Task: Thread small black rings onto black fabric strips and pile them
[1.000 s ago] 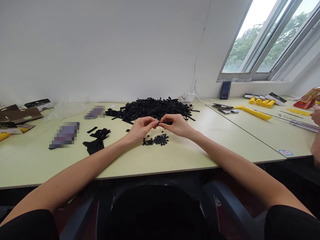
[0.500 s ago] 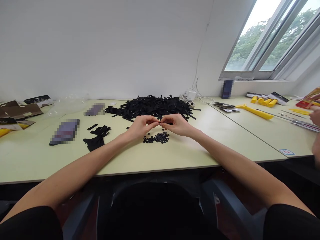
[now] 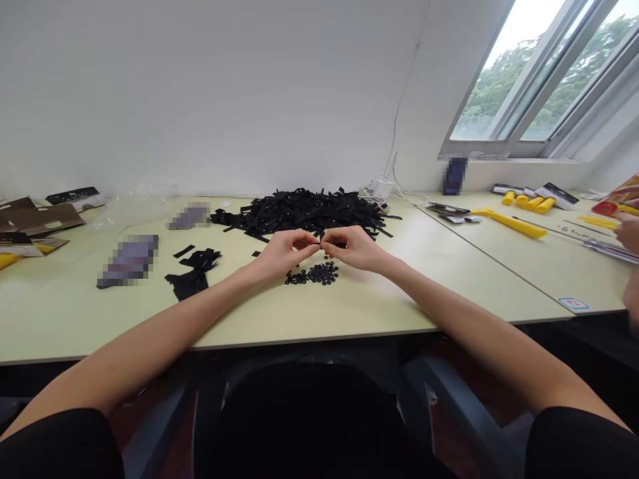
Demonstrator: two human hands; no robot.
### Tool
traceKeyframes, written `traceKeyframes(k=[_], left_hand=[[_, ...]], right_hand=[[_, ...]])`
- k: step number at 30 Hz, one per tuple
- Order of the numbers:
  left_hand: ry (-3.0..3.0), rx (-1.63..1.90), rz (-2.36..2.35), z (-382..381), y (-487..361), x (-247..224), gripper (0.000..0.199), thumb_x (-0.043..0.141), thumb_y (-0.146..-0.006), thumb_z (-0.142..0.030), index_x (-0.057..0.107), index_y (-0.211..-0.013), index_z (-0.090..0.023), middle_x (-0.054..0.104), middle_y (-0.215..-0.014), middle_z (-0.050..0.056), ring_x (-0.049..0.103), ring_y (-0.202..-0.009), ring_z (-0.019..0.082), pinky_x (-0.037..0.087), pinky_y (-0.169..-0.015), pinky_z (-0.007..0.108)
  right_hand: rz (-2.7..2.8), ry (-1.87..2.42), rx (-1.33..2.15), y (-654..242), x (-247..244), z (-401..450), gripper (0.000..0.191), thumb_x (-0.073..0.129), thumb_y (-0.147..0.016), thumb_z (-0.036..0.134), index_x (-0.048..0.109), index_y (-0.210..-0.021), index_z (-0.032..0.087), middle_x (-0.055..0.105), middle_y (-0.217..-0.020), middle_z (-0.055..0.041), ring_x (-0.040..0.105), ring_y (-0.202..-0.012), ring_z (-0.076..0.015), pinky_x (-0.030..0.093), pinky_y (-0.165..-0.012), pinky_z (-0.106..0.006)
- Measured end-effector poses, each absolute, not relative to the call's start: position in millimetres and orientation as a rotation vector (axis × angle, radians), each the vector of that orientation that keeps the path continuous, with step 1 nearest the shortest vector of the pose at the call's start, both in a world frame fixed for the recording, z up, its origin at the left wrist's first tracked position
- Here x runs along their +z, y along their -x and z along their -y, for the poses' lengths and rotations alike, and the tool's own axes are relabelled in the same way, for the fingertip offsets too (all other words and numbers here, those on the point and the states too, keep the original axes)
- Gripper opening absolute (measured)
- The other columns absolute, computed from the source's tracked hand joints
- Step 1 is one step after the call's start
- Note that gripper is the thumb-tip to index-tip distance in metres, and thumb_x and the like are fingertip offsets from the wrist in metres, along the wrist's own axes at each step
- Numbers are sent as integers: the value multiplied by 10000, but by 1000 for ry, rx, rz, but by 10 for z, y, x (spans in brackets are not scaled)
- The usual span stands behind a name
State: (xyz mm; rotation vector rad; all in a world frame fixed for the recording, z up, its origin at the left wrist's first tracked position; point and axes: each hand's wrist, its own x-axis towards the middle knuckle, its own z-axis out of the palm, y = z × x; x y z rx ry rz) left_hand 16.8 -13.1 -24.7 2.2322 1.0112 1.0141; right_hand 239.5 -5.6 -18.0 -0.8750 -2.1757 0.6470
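Note:
My left hand (image 3: 285,254) and my right hand (image 3: 353,249) meet fingertip to fingertip over the table, both closed in a pinch. A small black piece (image 3: 321,245) shows between the fingertips; most of it is covered and its kind cannot be made out. Just below my hands lies a loose cluster of small black rings (image 3: 323,273), like washers. Behind them a wide heap of short black fabric strips (image 3: 309,211) is piled against the wall side. More black strips (image 3: 194,276) lie to the left, beside my left forearm.
Two blurred flat objects (image 3: 130,261) lie on the left of the pale table (image 3: 369,306), near open cardboard packaging (image 3: 40,219). A white plug (image 3: 382,189) with cables stands behind the heap. Rightward are a yellow-handled tool (image 3: 519,224), yellow cylinders (image 3: 534,203) and another person's hand (image 3: 629,233).
My hands stay pinched together at almost the same place, with only slight finger movement. The other person's hand at the right edge has shifted a little. The view has tilted slightly.

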Motion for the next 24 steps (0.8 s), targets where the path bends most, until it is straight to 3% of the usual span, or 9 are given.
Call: traceKeyframes(k=[10,17,24], left_hand=[[-2143,1017,-1121,115,-152,-277,312,659,-933,-478,779,-954,-190,694,-795,30,533,-665,150,353,-591,286],[-2162,998,-1073,79,-152,-290,325,627,-951,-493,733,-961,-186,664,-788,20,503,-649,140,354,-598,282],[-2331,791,-1073,33,-64,-228,301,641,-942,-480,752,-925,-201,690,-777,17,564,-656,153,394,-598,280]], right_hand=[[2191,919,619,-2403,-201,21,281,624,-944,405,763,-903,164,733,-783,-58,631,-676,-161,441,-625,-302],[2192,904,606,-2399,-217,10,263,616,-944,385,761,-940,166,735,-802,-58,640,-706,-168,458,-659,-308],[2195,922,541,-2407,-196,22,170,601,-910,310,681,-820,189,670,-734,-24,538,-664,-147,384,-620,-306]])
